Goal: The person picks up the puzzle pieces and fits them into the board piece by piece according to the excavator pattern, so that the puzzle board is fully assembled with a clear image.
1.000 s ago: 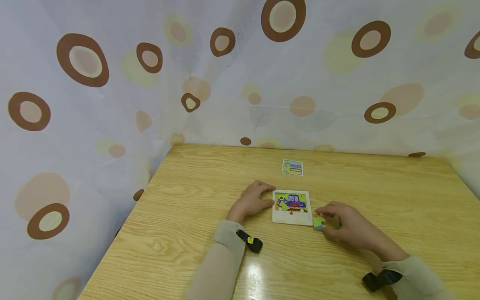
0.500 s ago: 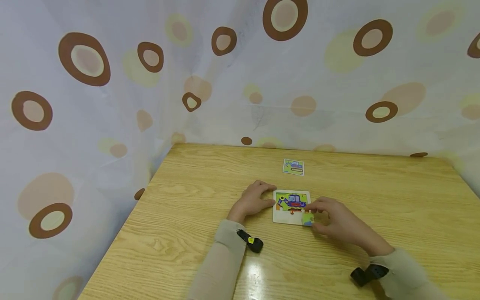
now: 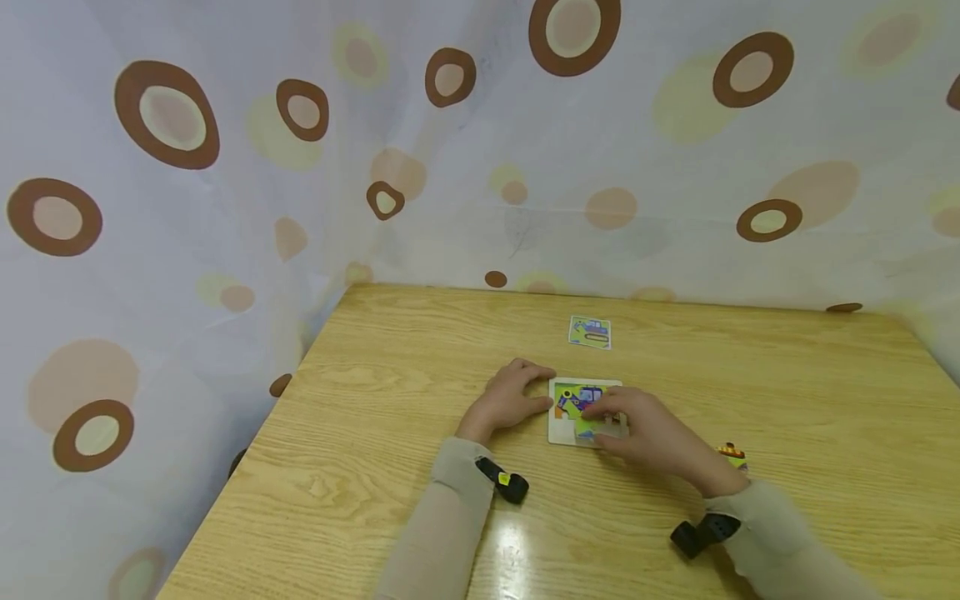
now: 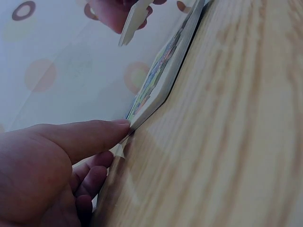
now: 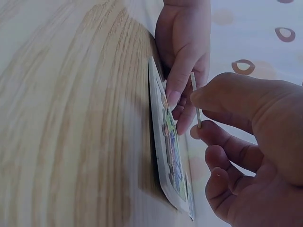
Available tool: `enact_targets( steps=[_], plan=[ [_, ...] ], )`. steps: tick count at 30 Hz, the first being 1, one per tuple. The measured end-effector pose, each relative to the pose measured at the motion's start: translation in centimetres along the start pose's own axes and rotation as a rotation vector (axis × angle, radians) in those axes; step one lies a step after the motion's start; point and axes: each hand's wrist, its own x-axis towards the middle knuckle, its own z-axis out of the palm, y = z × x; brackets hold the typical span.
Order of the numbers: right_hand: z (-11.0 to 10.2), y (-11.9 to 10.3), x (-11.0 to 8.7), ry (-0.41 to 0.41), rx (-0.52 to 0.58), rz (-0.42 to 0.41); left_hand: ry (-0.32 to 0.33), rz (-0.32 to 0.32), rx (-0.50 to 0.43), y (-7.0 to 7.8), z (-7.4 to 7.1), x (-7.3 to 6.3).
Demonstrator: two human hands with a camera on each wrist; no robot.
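Note:
A small puzzle board (image 3: 558,431) with a pale border lies flat on the table, showing a blue and purple excavator on green. At its left edge rests my left hand (image 3: 504,400), thumb straight against the side and a fingertip near the upper corner. My right hand (image 3: 660,433) pinches a thin green and blue puzzle piece (image 3: 584,428) between thumb and fingers. The right wrist view has this piece (image 5: 195,97) edge-on, raised off the board, with the other fingers loosely bent. The right hand covers the board's right side in the head view.
Another puzzle piece (image 3: 732,455), orange and green, lies right of the board, partly behind the right wrist. A picture card (image 3: 590,332) of an excavator lies beyond the board on the wooden table (image 3: 420,342). A patterned curtain (image 3: 540,167) hangs behind.
My right hand has carried the puzzle piece left from beside the board to over its lower part. The orange and green piece has come into sight. My left hand stays at the board's edge.

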Motion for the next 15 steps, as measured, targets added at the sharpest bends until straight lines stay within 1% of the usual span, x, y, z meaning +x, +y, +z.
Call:
enact_targets(
  steps=[9,15],
  plan=[
    [1.4,0.3,1.5,-0.049,0.041,-0.012,0.008,0.007,0.022,-0.1,0.0,0.1],
    [2.1,0.4,2.1,-0.067,0.033,-0.022,0.006,0.018,0.02,-0.1,-0.1,0.1]
  ],
)
